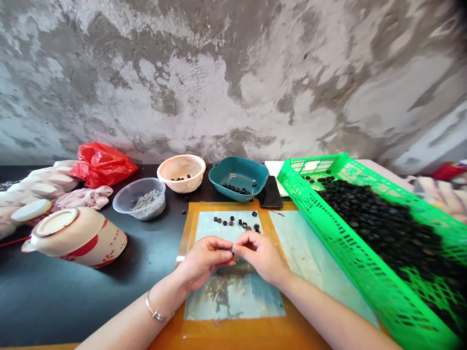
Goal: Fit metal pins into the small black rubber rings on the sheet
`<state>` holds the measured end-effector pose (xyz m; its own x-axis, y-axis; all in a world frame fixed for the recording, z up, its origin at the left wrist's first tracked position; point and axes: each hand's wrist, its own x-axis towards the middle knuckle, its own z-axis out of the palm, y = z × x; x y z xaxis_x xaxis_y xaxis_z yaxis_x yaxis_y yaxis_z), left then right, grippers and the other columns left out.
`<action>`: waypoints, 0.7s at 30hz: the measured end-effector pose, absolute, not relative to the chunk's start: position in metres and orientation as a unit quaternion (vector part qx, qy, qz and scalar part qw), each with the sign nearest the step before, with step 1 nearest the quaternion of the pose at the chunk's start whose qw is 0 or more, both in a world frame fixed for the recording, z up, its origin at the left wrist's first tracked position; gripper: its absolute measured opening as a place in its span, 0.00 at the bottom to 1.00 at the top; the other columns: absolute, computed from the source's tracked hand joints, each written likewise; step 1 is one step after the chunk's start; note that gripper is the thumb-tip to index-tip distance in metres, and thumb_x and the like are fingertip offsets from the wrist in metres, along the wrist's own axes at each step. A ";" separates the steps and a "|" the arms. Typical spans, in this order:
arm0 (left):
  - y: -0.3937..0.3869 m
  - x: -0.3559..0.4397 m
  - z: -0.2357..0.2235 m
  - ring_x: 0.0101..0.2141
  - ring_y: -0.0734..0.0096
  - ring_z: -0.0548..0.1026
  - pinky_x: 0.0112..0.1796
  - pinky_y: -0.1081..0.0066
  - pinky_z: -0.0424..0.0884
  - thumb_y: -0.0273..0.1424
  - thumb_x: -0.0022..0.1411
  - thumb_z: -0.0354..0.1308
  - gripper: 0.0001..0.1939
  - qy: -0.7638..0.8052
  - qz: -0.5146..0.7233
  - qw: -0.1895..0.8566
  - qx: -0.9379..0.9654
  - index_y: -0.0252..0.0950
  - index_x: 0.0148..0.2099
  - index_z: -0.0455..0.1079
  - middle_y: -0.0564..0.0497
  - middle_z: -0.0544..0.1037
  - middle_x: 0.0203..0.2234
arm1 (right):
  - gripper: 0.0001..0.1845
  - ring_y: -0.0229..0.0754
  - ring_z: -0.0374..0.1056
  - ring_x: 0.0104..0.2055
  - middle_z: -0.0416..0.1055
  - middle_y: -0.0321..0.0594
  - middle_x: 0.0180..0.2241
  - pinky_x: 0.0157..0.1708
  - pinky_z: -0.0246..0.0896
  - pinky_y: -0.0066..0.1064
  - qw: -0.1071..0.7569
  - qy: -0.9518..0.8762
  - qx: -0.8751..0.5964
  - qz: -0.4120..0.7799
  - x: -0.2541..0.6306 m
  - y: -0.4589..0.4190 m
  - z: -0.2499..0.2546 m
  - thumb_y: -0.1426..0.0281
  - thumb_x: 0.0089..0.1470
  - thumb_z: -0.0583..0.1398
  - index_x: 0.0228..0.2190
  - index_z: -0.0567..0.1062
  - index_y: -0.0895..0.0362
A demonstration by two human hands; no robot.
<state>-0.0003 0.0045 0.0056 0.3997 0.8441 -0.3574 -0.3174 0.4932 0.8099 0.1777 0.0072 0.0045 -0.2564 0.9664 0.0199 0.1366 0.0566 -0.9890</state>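
Note:
My left hand (208,258) is closed in a pinch over the pale blue sheet (255,304), with a small black round piece (233,252) just showing at its fingertips. My right hand (261,255) meets it there, thumb and forefinger pressed together; what it pinches is too small and hidden to make out. Just beyond my fingers, several small black round pieces (231,222) lie loose on the sheet. Nearer to me, below my hands, is a scatter of thin greyish pin-like bits (221,291).
A green crate (317,228) full of black pieces (386,218) stands at right. Behind are a teal basin (239,170), a phone (271,192), a peach bowl (182,167) and a clear bowl (122,201) of grey bits. Left are a cream jug (82,238) and a red bag (104,163).

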 end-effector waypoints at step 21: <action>-0.001 0.001 -0.005 0.32 0.67 0.76 0.35 0.69 0.73 0.26 0.47 0.67 0.04 0.466 0.509 0.468 0.553 0.35 0.29 0.77 0.48 0.76 0.29 | 0.10 0.38 0.66 0.27 0.72 0.36 0.23 0.29 0.60 0.29 0.398 -0.591 -0.492 0.500 0.173 0.006 0.001 0.64 0.51 0.62 0.24 0.76 0.58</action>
